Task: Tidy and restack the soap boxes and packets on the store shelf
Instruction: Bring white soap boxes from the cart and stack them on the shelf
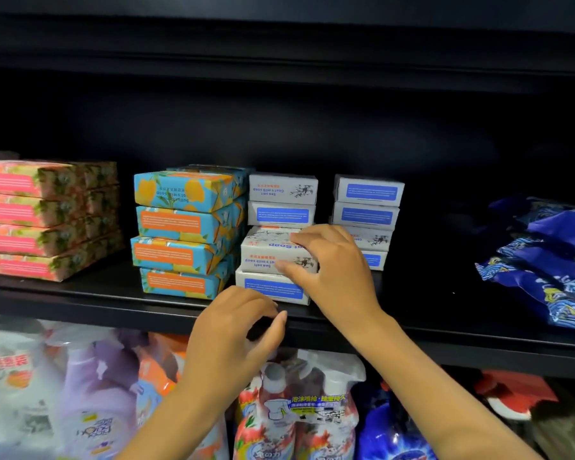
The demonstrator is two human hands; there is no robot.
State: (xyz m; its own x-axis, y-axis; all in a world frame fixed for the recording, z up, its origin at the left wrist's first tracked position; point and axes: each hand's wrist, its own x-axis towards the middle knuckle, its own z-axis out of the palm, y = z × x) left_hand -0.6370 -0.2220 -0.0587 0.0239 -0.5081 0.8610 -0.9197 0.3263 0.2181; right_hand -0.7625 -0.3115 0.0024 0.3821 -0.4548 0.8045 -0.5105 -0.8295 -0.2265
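Step in hand: squaring up the near white stack, judged from the right hand [332, 260] on its third box down.
Right hand: grasping the gripped box [266, 254], thumb on the front face, fingers curled over the top.
Left hand [236, 330]: released, fingers loosely curled, nothing seen in it; hovering at the front lip of the shelf [80, 293], contact with it impossible to tell.
Gripped box: sitting on the bottom box [269, 288], both jutting nearer than the upper two boxes [281, 200] and slightly skewed.
Next move: likely pushing the two lower boxes far-ward until flush with those above; calls for a level, gentle push so the top pair does not topple.
Shelf contents, left to right: pink packets [30, 224] in a stack of four; blue-and-orange packets [180, 234], four high and uneven; the near white stack; the right white stack [367, 200], four high; dark blue packets [551, 270] heaped loosely at far right.
Below the shelf: bottles [97, 393] in plastic wrap.
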